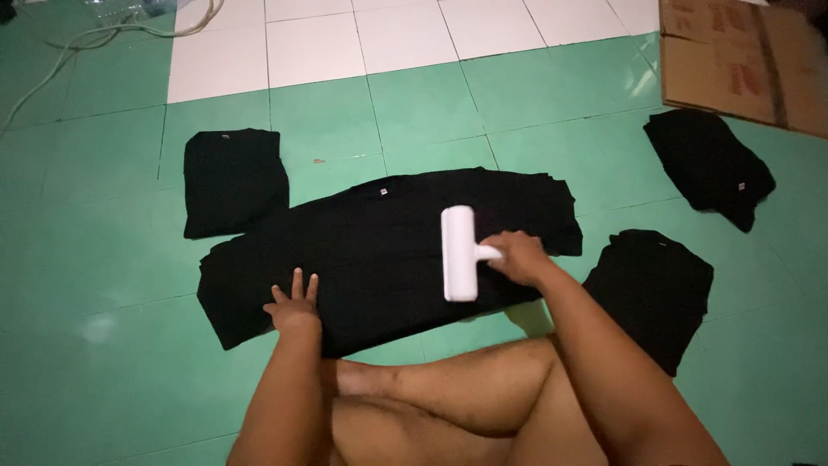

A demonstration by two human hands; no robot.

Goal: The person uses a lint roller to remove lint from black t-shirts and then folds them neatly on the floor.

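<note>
The right hand (517,256) grips a lint roller (459,253) lying crosswise on the shirt (388,250); the left hand (295,306) presses flat, fingers spread, on the shirt's near edge.

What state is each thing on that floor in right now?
Black garment: spread flat.
Lint roller: lying on the garment, gripped by the right hand.
Left hand: flat on the garment.
Three black piles: folded.
Cardboard: flattened.
</note>
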